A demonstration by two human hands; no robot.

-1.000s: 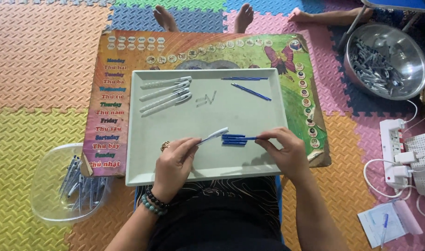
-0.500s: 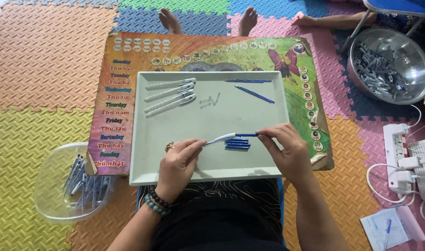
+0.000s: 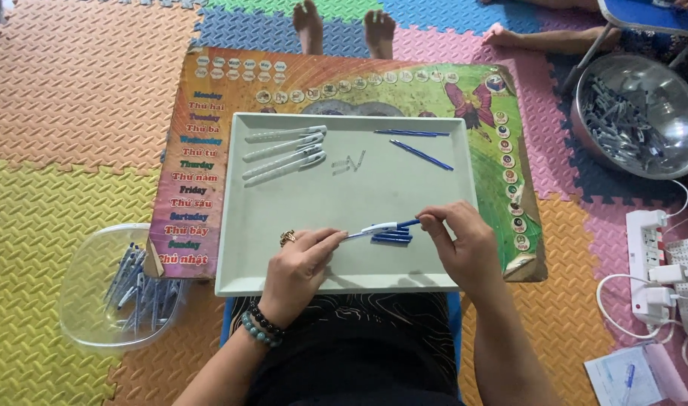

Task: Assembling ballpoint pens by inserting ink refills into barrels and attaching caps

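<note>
Sliding a blue refill (image 3: 409, 222) into a white pen barrel (image 3: 370, 229).
Left hand (image 3: 303, 263) fingers pinched the barrel, right hand (image 3: 464, 244) fingers the refill, now seated deeper than before.

I hold a white pen barrel (image 3: 374, 228) nearly level over the grey tray (image 3: 404, 180). A blue refill (image 3: 409, 222) enters its right end.

Interlocking foam floor mats (image 3: 73, 90) in orange, yellow, pink, blue and green cover the ground (evenly lit), with a white power strip (image 3: 648, 259) at right.
</note>
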